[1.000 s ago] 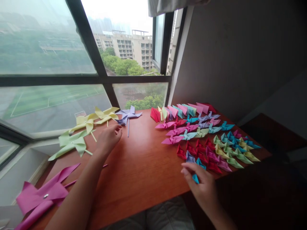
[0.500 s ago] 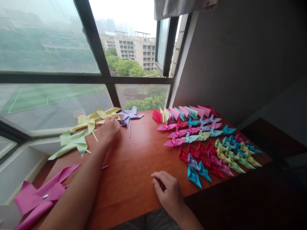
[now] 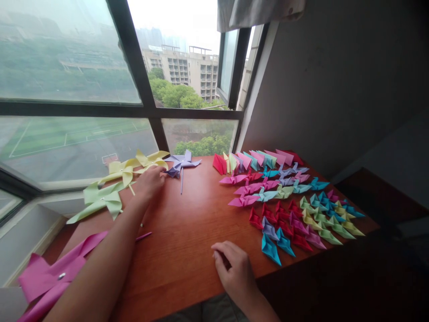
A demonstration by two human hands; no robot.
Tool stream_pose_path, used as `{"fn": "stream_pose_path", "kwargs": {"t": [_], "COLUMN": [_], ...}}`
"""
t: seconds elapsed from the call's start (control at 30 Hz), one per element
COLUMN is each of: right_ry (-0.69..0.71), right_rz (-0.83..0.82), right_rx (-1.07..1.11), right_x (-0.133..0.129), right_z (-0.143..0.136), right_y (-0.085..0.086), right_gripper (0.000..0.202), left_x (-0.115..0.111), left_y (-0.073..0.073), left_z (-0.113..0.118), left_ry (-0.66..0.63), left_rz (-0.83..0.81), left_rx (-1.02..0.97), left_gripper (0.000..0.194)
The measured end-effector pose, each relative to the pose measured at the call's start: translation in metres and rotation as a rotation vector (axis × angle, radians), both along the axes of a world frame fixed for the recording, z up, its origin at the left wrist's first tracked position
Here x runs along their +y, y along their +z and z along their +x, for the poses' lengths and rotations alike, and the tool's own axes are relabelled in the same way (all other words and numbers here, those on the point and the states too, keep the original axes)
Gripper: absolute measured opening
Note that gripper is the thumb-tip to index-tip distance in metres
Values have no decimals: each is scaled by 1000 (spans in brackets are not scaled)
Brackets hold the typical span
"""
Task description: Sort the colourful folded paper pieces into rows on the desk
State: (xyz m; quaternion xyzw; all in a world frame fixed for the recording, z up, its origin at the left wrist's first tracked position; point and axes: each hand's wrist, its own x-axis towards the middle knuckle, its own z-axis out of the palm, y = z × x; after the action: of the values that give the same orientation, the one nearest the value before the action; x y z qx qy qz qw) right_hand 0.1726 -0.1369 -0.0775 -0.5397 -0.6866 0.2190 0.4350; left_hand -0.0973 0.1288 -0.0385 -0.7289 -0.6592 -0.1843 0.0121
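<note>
My left hand [image 3: 150, 181] reaches to the back of the table, its fingers curled at the lower edge of a yellow pinwheel [image 3: 150, 159]. That pinwheel's stick is hidden behind the hand and forearm. A lavender pinwheel [image 3: 182, 162] lies just right of these fingers, its stick pointing toward me. Left of the hand are another yellow pinwheel [image 3: 122, 171] and a pale green pinwheel [image 3: 103, 199]. Nearer to me, a magenta pinwheel [image 3: 55, 277] is partly covered by my forearm. My right hand [image 3: 233, 267] rests near the front edge, fingers curled in, nothing visible in them.
On the right of the brown table [image 3: 187, 250] stand rows of folded paper: upright pieces [image 3: 258, 158] at the back, paper cranes [image 3: 268, 183] in the middle, small paper boats [image 3: 298, 226] in front. A window [image 3: 197, 129] borders the back, and a wall [image 3: 318, 89] the right.
My left hand has shifted slightly left and toward me. A light stick end now shows beside my forearm. The right hand has stayed in place.
</note>
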Motion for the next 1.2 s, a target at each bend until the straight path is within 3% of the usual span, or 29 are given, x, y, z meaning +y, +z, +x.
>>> {"fn": "stream_pose_path", "kwargs": {"t": [0.43, 0.63, 0.77, 0.9, 1.0, 1.2], "right_ry": [-6, -7, -28, -77, -118, -174], "right_rz": [22, -11, -29, -83, -122, -148], "right_rx": [-1, 21, 94, 247, 354, 396], "right_x": [0, 0, 0, 1, 1, 3], "right_z": [0, 0, 1, 4, 7, 9], "right_y": [1, 3, 6, 8, 4, -1], "right_gripper": [22, 21, 20, 19, 22, 30], "left_x": [-14, -32, -62, -108, -144, -199], "left_y": [-1, 15, 32, 41, 34, 2], "left_z": [7, 14, 34, 62, 79, 91], "left_ry": [23, -57, -180, -371, -443, -487], "left_rz": [109, 163, 145, 65, -5, -90], "left_rx": [-122, -246, -332, -509, -590, -655], "left_gripper": [28, 28, 26, 22, 17, 17]}}
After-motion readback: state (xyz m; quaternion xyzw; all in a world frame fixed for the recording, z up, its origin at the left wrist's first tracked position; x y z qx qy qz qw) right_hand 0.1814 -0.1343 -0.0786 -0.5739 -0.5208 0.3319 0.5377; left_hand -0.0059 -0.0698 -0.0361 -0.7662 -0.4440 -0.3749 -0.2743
